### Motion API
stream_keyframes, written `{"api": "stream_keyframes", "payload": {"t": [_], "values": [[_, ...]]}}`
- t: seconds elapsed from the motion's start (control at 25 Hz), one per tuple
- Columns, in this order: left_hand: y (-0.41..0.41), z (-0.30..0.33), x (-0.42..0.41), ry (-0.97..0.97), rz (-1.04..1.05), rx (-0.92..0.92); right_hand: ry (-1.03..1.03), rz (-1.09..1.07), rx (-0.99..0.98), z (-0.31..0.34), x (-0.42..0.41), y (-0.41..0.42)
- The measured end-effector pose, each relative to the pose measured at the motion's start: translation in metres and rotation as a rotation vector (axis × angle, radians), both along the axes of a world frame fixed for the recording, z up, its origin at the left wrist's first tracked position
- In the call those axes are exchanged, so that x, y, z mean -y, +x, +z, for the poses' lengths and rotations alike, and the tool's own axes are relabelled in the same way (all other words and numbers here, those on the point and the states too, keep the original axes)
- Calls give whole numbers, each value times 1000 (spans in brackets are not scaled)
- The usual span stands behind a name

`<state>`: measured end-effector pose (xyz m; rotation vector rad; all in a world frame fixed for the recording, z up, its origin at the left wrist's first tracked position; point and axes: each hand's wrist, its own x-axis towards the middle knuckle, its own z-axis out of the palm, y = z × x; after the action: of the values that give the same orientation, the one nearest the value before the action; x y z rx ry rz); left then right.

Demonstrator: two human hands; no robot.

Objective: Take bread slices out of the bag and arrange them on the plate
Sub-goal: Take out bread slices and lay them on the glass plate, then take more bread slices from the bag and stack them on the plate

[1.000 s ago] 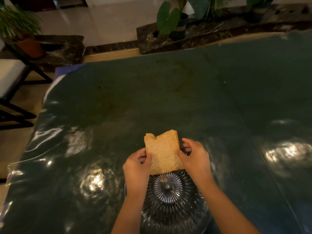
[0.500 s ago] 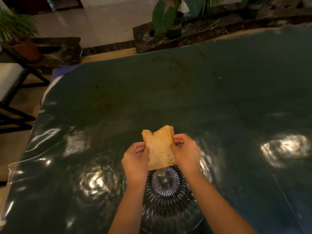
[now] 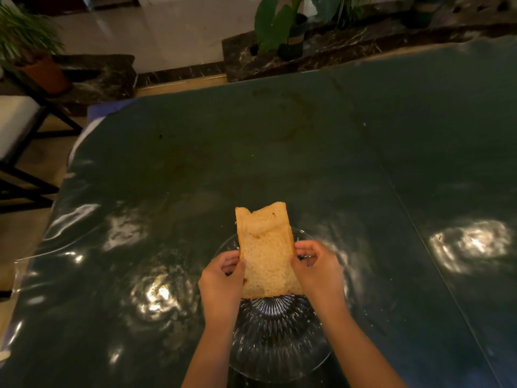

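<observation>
A tan bread slice [image 3: 265,253] with a dented top edge is held upright over the far half of a ribbed clear glass plate [image 3: 279,340]. My left hand [image 3: 221,284] pinches its left edge. My right hand [image 3: 319,270] pinches the right edge. The slice's lower edge hangs just above the plate's middle. No bread bag is in view.
The plate sits near the front of a dark green table [image 3: 307,152] under shiny clear plastic. A chair [image 3: 19,130] stands off the left side. Potted plants [image 3: 279,26] line a dark stone ledge behind the table.
The slice has turned slightly, showing more of its crumb face, and its far edge leans further away. Both hands keep their grip on its sides over the plate.
</observation>
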<state>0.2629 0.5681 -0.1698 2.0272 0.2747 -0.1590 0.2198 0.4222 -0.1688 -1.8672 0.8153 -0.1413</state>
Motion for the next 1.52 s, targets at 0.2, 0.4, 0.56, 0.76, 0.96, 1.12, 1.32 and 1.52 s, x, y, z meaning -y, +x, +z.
{"api": "stream_keyframes", "payload": {"t": [0.2, 0.4, 0.56, 0.76, 0.96, 1.12, 1.32, 1.52], "values": [[5, -7, 1, 120, -6, 49, -140, 82, 8, -9, 3, 0], [1, -8, 0, 52, -9, -3, -87, 117, 53, -9, 4, 3], [5, -3, -2, 60, -50, -49, -31, 148, -1, -7, 13, 4], [3, 33, 0, 135, -79, -48, -16, 167, -1, 25, 33, -8], [-23, 103, 37, 80, -246, 17, 5, 98, 119, 90, 66, -48], [-74, 160, 96, 2, -470, 158, -57, 33, 217, 142, 111, -107], [-172, 208, 181, -40, -675, 304, -125, -46, 320, 196, 184, -221], [-292, 221, 271, -66, -731, 366, -165, -69, 356, 222, 266, -351]]}}
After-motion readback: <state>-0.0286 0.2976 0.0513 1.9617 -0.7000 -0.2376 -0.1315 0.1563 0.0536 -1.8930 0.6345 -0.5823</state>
